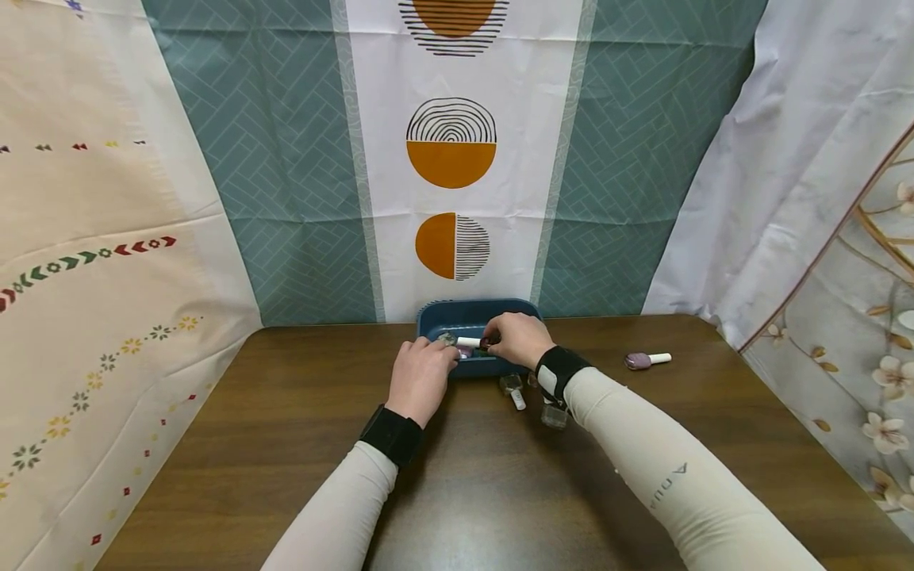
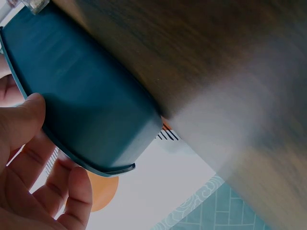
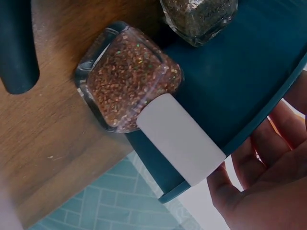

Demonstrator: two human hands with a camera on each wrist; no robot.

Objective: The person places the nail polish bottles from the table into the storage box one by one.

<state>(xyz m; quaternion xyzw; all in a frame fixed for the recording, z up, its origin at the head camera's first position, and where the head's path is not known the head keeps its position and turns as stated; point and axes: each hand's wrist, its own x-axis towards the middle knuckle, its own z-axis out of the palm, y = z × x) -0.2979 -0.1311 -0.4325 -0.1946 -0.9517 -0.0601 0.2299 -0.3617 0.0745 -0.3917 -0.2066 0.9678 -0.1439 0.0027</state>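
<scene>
The curled right hand [image 1: 519,338] is pinching a dark bottle [image 1: 489,342]; the left hand [image 1: 421,376] is gripping a smooth, round-cornered bin [image 2: 91,86].

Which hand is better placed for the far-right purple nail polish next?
Probably the right hand, once it releases the dark nail polish it holds: it is nearer that purple nail polish, while the left hand, farther off, holds the teal bin.

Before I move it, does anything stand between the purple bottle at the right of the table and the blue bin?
Partly: in the head view, the right hand and its black wristband cover the blue bin's right end; no other bottle shows between it and the purple bottle.
</scene>
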